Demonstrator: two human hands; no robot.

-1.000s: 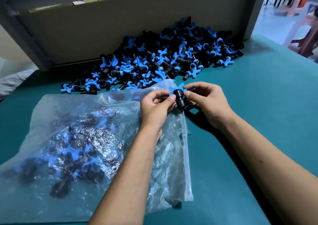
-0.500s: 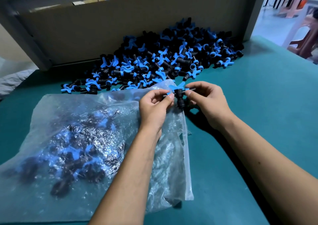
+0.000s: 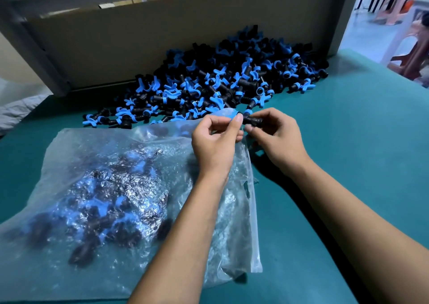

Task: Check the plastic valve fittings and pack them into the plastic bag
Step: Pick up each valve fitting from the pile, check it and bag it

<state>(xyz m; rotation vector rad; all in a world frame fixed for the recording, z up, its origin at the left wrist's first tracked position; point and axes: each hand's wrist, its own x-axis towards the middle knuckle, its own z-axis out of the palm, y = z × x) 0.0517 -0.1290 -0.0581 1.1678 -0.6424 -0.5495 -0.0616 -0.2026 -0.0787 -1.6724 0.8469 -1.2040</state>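
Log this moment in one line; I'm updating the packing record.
step: checking | left hand: pinches valve fitting | right hand: holds it | plastic bag: partly filled | pile: unpacked

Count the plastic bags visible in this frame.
1. The plastic bag lies flat on the teal table, left of centre, partly filled with fittings, the left hand resting over its right part near the opening. Another could be hidden beyond the frame edges.

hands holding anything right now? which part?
One valve fitting, held between both hands: left hand pinches its blue-handle end, right hand holds the black body.
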